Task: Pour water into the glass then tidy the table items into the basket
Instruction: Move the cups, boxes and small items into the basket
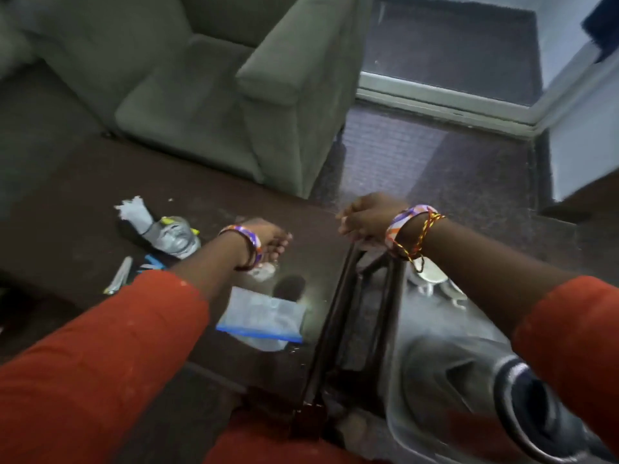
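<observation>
We are wearing orange-red sleeves that are filling the lower corners of the view. Nearest on our right we are seeing a large rounded clear plastic container [445, 373] with a dark blue-and-white striped cloth [522, 403] lying against it; whether this is the basket we cannot tell. Item beside it: a dark, glossy glass-topped table [301, 229] with a black frame showing through the pane. Item on the pane: a clear zip-seal plastic bag with a blue strip [263, 318], lying flat just ahead of our left sleeve. Item further left: a slim silvery packet [118, 276] and a small blue piece [152, 262], partly hidden by the arm. Item beyond them: a crumpled grey plastic bottle with a white tissue stuck in its neck [167, 232], lying on its side. Our left hand [268, 241], banded at the wrist, is hovering palm-down over the pane with fingers loosely curled and apart, gripping nothing we can see; a small pale object is lying just under it, too blurred to name. Our right hand [366, 217], also banded, is closing into a near fist at the table's far edge; a grip on something thin is possible, but we cannot tell. No glass and no water are showing. We are judging the tidying step to be in hand: the next move is calling for the left hand to lower and gather the loose items. Farthest: a grey-green upholstered sofa [234, 78] and dark carpet.
</observation>
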### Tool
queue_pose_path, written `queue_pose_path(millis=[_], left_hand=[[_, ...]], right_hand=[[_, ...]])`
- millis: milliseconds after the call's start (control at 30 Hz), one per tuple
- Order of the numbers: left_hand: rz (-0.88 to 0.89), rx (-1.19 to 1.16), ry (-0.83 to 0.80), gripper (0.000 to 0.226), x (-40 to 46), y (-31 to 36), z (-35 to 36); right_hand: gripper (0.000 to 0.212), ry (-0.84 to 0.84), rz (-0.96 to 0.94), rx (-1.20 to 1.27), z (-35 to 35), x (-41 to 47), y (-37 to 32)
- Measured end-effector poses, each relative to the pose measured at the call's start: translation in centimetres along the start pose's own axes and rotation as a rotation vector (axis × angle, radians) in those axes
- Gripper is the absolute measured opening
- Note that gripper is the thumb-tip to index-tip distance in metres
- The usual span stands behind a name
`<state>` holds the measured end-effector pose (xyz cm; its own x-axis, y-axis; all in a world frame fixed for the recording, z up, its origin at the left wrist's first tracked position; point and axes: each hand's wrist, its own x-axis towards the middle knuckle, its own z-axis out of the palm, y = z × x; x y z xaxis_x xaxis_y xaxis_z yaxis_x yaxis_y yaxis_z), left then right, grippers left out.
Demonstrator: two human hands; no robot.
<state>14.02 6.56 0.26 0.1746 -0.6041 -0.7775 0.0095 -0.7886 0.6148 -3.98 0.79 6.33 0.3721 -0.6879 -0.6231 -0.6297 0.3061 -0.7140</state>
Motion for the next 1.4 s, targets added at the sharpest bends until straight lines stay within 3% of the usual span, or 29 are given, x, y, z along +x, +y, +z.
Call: queue_pose_path(millis=[167, 367, 500, 567, 700, 800, 867, 1000, 1100, 1167, 1267, 1400], left_hand=[[-0.112, -0.14, 0.165, 0.032, 1.0, -7.0, -10.5], [-0.206, -0.124, 0.215, 0.031, 1.8, -13.8, -17.9], [-0.221, -0.021, 0.314, 0.023, 2.9, -17.0, -21.6], [-0.183, 0.124, 0.413, 0.008, 3.3, -18.0, -23.5], [-0.029, 0.48, 0.541, 0.046, 4.0, -19.5, -27.3], [-0.007, 0.551, 0.616, 0.059, 5.5, -20.3, -30.1], [-0.03, 0.595, 0.585, 0.063, 7.0, -20.6, -31.1], [-0.024, 0.709, 0.486, 0.054, 9.9, -21.0, -31.3], [-0.017, 0.784, 0.471, 0.045, 11.2, -21.7, -31.1], [-0.011, 0.79, 0.476, 0.045, 11.2, -21.9, -30.9], [-0.108, 0.64, 0.374, 0.034, 10.0, -21.6, -30.5], [-0.309, 0.155, 0.05, 0.013, 6.4, -20.9, -28.1]], right_hand=[[0.031, -0.13, 0.01, -0.1, 10.0, 5.6, -2.4], [0.033, -0.206, 0.123, -0.245, 20.3, 11.2, -0.9], [0.012, -0.277, 0.142, -0.33, 27.4, 12.9, -1.4], [0.024, -0.265, 0.063, -0.452, 30.7, 13.7, -2.0], [0.035, -0.186, -0.372, -0.84, 36.6, 14.1, -3.8], [0.042, -0.2, -0.5, -0.955, 40.4, 15.5, -4.8], [0.04, -0.095, -0.541, -1.025, 42.7, 17.5, -5.1], [0.041, -0.151, -0.402, -1.126, 45.5, 21.2, -3.6], [0.021, -0.072, -0.497, -1.218, 45.5, 20.5, -3.1], [0.021, -0.072, -0.514, -1.196, 45.1, 19.6, -2.2], [0.035, -0.153, -0.507, -1.074, 44.0, 18.2, -1.2], [0.039, -0.142, -0.292, -0.797, 40.6, 15.2, -0.7]])
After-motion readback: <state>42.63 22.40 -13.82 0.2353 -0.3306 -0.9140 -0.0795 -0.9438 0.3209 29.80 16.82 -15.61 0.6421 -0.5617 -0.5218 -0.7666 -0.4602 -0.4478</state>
